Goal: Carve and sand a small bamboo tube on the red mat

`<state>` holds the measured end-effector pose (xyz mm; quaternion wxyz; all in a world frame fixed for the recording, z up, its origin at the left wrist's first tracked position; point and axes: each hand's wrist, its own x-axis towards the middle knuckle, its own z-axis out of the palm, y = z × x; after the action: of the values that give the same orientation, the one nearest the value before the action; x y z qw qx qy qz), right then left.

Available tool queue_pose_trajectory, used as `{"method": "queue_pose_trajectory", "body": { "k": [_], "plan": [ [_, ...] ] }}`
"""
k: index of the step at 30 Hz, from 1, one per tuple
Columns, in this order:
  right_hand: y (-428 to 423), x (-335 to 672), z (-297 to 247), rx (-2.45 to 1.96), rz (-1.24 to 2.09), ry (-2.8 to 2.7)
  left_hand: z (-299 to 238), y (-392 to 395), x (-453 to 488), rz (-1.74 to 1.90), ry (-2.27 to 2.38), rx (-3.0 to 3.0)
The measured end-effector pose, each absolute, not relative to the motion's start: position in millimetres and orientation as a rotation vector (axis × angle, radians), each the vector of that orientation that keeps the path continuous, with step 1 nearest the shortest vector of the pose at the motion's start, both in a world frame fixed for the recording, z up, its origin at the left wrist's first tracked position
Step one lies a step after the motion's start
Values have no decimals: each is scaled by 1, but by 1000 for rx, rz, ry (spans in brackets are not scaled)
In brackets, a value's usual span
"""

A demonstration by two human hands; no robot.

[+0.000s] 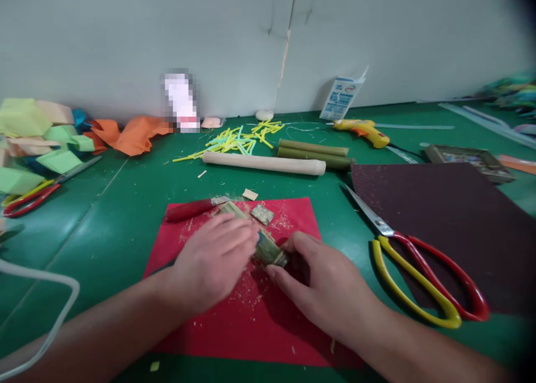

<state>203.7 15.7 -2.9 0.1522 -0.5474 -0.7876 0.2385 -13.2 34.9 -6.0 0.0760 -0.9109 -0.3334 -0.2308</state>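
Observation:
A short piece of green bamboo (268, 250) lies slantwise above a red sheet (251, 338) strewn with shavings. My left hand (215, 254), slightly blurred, is closed over its middle and covers much of it; the thumb is hidden. At the near right end, my right hand (320, 277) grips the bamboo between thumb and fingers. Just beyond my left hand rests a red-handled carving knife (190, 209), its blade toward the bamboo. A flat, square mottled chip (262, 214) and a pale wood chip (250, 194) lie close by.
Large scissors (389, 232) with red and yellow handles lie at right, partly on a dark sheet (422, 204). Behind are a pale wooden stick (263, 163), bamboo lengths (314, 154), yellow strips (234, 143) and a glue gun (364, 130). A white cable (62, 279) curves over my left forearm.

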Motion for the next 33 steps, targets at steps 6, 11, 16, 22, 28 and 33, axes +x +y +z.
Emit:
{"method": "queue_pose_trajectory", "body": {
  "k": [6, 11, 16, 22, 28, 33],
  "plan": [
    [17, 204, -3, -1594, 690, -2253, -10, 37, -17, -789, -1073, -2643],
    [16, 204, -2, -1600, 716, -2258, -10, 36, -19, -742, -1023, -2737],
    [16, 203, -3, -1596, 702, -2248, -10, 38, -20, -705, -1064, -2658],
    [16, 203, -2, -1609, 698, -2232, -10, 43, -25, -679, -1089, -2650],
    [15, 201, -1, -1606, 732, -2226, -8, 41, -23, -719, -969, -2765],
    [15, 201, -2, -1626, 757, -2215, -7, 39, -23, -834, -1091, -2651]
  ]
}}
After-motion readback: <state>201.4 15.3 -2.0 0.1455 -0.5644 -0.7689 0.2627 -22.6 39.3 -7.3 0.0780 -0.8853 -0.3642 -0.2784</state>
